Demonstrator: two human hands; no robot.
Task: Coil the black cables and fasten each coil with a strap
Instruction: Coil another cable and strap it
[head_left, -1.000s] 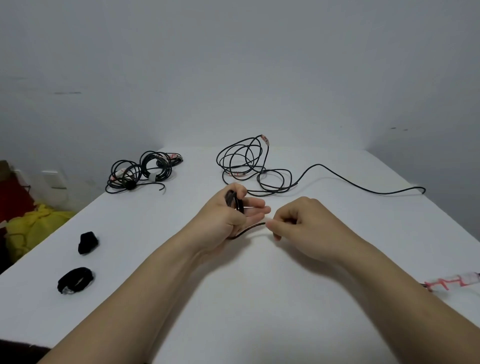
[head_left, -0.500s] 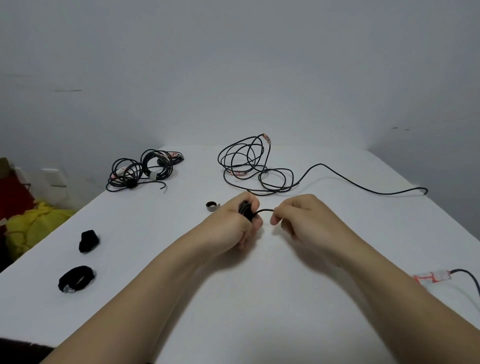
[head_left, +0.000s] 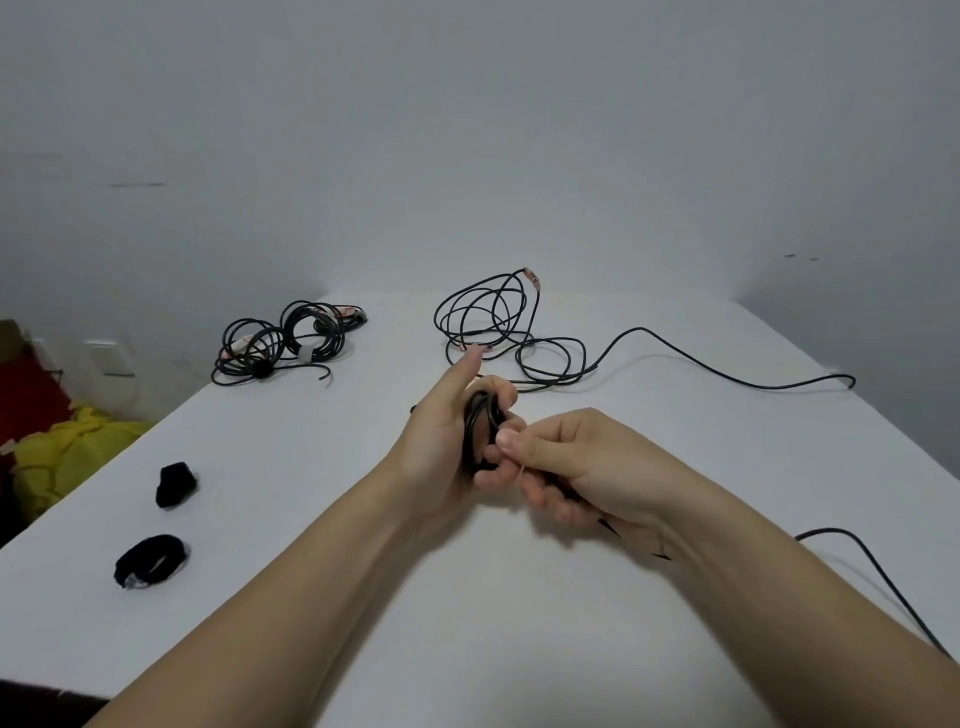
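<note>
- At the middle of the white table (head_left: 322, 519), held a little above its top, the left hand (head_left: 441, 436) grips a small coil of thin black cable (head_left: 479, 426). Its fingers are curled round the loops and its thumb sticks up free.
- Just right of it and touching it, the right hand (head_left: 587, 462) pinches a strand of the same cable between thumb and forefinger, right at the coil's edge. Its other fingers are curled underneath.
- From beneath the right wrist the loose tail (head_left: 878, 566) of that cable comes out onto the table and runs off toward the lower right corner.
- At the far end of the table a second, uncoiled black cable (head_left: 493, 322) lies in a loose tangle of loops, with a pinkish tagged end at the top. Its long end (head_left: 727, 376) trails away to the right across the table.
- At the far left corner lie the bundled black coils (head_left: 283, 343), side by side and touching. A pale band shows on the right one.
- Near the left edge sits a bunched black fabric strap (head_left: 175, 484). Closer to the person, and apart from it, a second black strap (head_left: 150, 561) lies as an open ring.
- Past the table's left edge, lower down, there is a heap of yellow cloth (head_left: 78, 447).
</note>
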